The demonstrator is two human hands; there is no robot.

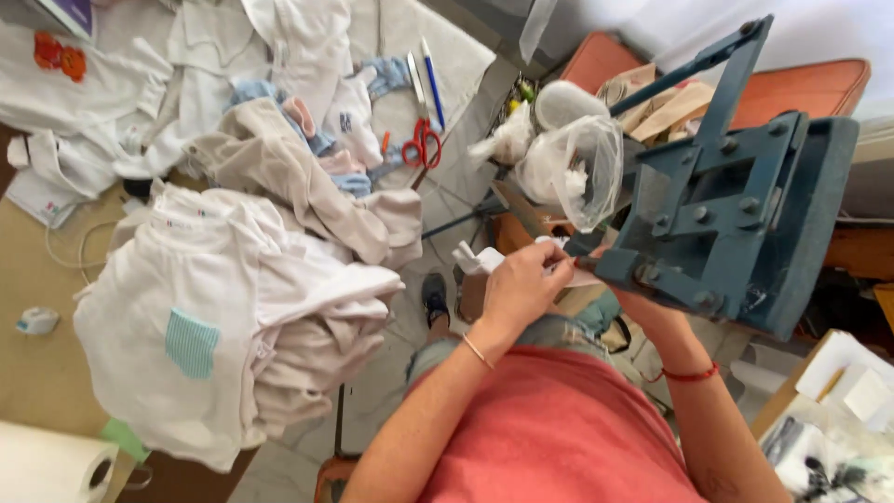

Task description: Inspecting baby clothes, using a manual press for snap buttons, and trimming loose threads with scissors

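Note:
My left hand [521, 284] pinches a small white piece of fabric [484, 258] and holds it against the lower jaw of a blue-grey metal hand press [736, 200]. My right hand [643, 307] sits under the press head, mostly hidden by the machine, touching the same white piece. A thin bracelet is on my left wrist and a red string on my right wrist. I wear a coral-red top.
A heap of white and beige garments [242, 307] covers the table at left. Red-handled scissors [424, 144] and pens lie at the back. A clear plastic bag [577, 168] stands beside the press. A paper roll [56, 466] is at bottom left.

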